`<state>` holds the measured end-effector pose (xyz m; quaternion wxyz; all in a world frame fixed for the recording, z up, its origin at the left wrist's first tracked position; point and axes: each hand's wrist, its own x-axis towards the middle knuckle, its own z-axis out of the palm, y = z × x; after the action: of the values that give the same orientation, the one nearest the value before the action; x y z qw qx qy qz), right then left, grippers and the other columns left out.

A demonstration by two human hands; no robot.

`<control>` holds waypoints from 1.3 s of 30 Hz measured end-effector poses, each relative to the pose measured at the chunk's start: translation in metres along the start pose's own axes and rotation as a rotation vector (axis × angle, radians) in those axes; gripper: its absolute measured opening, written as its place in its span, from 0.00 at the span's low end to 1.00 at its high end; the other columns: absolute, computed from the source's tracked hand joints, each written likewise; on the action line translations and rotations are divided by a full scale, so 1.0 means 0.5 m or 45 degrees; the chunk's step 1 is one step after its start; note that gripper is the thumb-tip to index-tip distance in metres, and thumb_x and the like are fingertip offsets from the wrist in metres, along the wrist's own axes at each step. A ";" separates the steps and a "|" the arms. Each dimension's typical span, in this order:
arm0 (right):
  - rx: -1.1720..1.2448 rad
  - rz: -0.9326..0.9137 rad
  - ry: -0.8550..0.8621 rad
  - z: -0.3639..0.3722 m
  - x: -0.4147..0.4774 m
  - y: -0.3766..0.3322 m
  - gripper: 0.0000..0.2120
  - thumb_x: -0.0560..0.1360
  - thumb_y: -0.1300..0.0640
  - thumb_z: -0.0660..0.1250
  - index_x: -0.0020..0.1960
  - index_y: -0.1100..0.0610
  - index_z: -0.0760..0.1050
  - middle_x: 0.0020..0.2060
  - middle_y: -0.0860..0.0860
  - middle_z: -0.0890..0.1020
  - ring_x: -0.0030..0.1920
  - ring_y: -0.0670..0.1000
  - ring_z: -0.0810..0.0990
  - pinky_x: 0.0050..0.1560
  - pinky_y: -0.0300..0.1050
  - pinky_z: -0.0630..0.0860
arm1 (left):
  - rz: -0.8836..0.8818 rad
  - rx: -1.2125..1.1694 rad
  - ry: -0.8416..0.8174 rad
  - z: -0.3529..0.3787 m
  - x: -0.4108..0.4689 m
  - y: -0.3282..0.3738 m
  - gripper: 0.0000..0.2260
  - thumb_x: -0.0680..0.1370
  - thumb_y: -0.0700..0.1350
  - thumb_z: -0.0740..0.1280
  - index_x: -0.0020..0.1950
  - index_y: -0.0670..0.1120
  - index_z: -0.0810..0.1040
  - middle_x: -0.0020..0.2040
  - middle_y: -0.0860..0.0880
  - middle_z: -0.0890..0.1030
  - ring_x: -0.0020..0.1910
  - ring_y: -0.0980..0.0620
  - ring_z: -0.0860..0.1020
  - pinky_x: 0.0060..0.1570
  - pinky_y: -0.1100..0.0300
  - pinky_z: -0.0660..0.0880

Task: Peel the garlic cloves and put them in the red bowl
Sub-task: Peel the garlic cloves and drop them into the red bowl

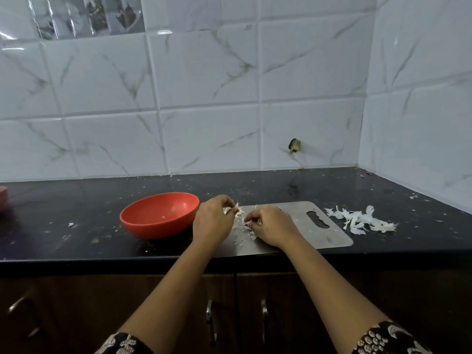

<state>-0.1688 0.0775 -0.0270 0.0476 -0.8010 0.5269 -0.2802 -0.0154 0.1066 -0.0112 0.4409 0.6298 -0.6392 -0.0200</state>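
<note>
The red bowl (159, 214) sits on the black counter, left of a steel cutting board (306, 226); a small pale bit lies inside it. My left hand (213, 223) is over the board's left end, next to the bowl's rim, and pinches a garlic clove (233, 209) with papery skin sticking out. My right hand (270, 228) rests on the board just right of it, fingers curled, pinching a strip of garlic skin (249, 224). Small skin flakes (246, 236) lie on the board between and below the hands.
A heap of white garlic skins (360, 219) lies on the counter right of the board. Tiled walls stand behind and to the right. A red object (2, 196) shows at the left edge. The counter's front edge runs just below my wrists, with cupboard doors beneath.
</note>
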 end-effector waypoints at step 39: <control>1.187 0.083 0.209 -0.017 -0.010 0.021 0.02 0.78 0.63 0.67 0.49 0.61 0.78 0.38 0.51 0.84 0.36 0.39 0.80 0.40 0.31 0.74 | 0.322 0.028 -0.448 0.017 0.004 0.025 0.11 0.81 0.45 0.62 0.60 0.50 0.81 0.49 0.57 0.80 0.40 0.69 0.74 0.40 0.80 0.64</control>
<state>-0.1829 0.0790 -0.0258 0.3690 -0.6527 0.3718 -0.5474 -0.0300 0.1030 -0.0083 0.3147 0.5361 -0.7804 -0.0674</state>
